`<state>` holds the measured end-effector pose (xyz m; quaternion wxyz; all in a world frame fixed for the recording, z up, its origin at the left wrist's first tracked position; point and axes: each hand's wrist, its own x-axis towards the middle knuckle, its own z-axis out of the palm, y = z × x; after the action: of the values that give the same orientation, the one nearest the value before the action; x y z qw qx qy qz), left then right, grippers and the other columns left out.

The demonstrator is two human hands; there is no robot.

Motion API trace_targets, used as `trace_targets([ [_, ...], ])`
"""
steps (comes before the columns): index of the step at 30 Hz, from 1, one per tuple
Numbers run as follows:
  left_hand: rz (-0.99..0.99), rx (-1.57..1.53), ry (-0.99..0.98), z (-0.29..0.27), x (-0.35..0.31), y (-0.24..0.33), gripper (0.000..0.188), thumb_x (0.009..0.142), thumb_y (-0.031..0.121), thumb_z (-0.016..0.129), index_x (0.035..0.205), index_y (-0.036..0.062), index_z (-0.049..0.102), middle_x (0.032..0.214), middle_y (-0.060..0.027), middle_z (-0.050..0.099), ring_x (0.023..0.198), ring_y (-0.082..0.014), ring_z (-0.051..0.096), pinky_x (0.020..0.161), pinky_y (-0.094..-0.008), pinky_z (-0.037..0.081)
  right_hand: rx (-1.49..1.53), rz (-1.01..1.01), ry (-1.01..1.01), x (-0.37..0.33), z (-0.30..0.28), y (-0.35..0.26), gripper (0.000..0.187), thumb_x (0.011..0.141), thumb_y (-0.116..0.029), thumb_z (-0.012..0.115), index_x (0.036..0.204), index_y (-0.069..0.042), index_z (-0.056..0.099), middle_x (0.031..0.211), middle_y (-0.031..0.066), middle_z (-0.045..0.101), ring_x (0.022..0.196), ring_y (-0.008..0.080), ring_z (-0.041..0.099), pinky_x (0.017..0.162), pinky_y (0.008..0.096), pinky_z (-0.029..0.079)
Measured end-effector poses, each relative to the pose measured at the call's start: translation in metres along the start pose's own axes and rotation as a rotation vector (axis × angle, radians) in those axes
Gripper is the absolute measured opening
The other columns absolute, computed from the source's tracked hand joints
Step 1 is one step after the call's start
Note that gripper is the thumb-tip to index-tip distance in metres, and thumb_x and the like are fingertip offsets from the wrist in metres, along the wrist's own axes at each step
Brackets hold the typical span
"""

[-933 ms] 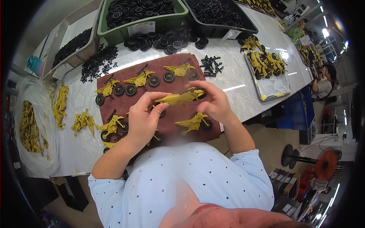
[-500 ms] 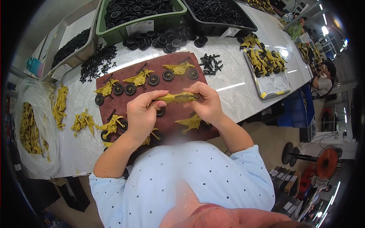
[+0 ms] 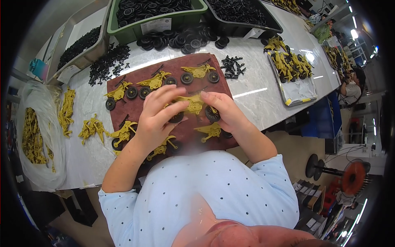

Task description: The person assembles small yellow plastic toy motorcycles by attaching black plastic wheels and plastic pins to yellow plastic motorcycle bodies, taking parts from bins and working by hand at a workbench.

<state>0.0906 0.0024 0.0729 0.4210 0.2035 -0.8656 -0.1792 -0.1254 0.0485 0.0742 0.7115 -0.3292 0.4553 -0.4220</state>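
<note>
Being gripped at its right end, the yellow toy motorcycle [image 3: 195, 106] is located between both hands, over the maroon cloth [image 3: 132, 108]; can't tell if it is lifted clear. Right hand [image 3: 227, 111] is set narrow on it, thumb placed at the body's upper edge, one black wheel [image 3: 212, 114] caught beside the fingers. Left hand [image 3: 153, 113] is curled over the other end, fingers spread near the second wheel [image 3: 177, 117]; can't tell if anything is pinched there.

Body is moulded, angular, plastic-looking. Wheels are round, spoked. Cloth is matt and soft-looking, laid on a glossy veined tabletop [image 3: 252, 78]. More yellow motorcycles [image 3: 155, 81] are laid out on the cloth.

Green bin [image 3: 123, 38] is filled with black wheels [image 3: 152, 11], more piled in front. Small black parts are held in the black bin [image 3: 230, 29] and the grey bin [image 3: 91, 44]. Yellow pieces [image 3: 33, 138] are bunched in a crinkled clear bag [image 3: 55, 131]. Assembled yellow-and-black units [image 3: 289, 64] are heaped in a shallow tray [image 3: 294, 91]
</note>
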Motion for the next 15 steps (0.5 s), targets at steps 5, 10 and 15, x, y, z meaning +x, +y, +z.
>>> trace_targets([
  [5, 0.041, 0.075, 0.023, -0.007, -0.001, 0.002, 0.033, 0.069, 0.006, 0.074, 0.101, 0.0055, 0.066, 0.109, -0.0075, 0.065, 0.109, -0.0263, 0.059, 0.090, -0.0392, 0.042, 0.035, 0.122, -0.085, -0.004, 0.005, -0.009, 0.044, 0.095, -0.041, 0.052, 0.106, 0.001, 0.060, 0.094, 0.0069, 0.065, 0.081, 0.0109, 0.062, 0.070, 0.0239, 0.050],
  [10, 0.132, 0.090, 0.046, -0.009, -0.003, -0.002, 0.022, 0.074, 0.004, 0.068, 0.096, 0.0017, 0.067, 0.104, -0.0106, 0.068, 0.105, -0.0279, 0.063, 0.088, -0.0397, 0.045, 0.121, 0.149, -0.148, -0.004, 0.007, -0.006, 0.047, 0.096, -0.039, 0.050, 0.115, 0.003, 0.058, 0.108, 0.0095, 0.064, 0.094, 0.0128, 0.062, 0.080, 0.0253, 0.051],
  [15, 0.231, 0.194, 0.061, -0.012, -0.002, 0.006, 0.020, 0.074, 0.003, 0.066, 0.093, -0.0009, 0.068, 0.103, -0.0133, 0.068, 0.107, -0.0299, 0.063, 0.090, -0.0397, 0.046, 0.207, 0.083, -0.197, -0.005, 0.011, -0.007, 0.037, 0.096, -0.030, 0.050, 0.111, 0.003, 0.060, 0.107, 0.0095, 0.065, 0.092, 0.0127, 0.063, 0.079, 0.0250, 0.051],
])
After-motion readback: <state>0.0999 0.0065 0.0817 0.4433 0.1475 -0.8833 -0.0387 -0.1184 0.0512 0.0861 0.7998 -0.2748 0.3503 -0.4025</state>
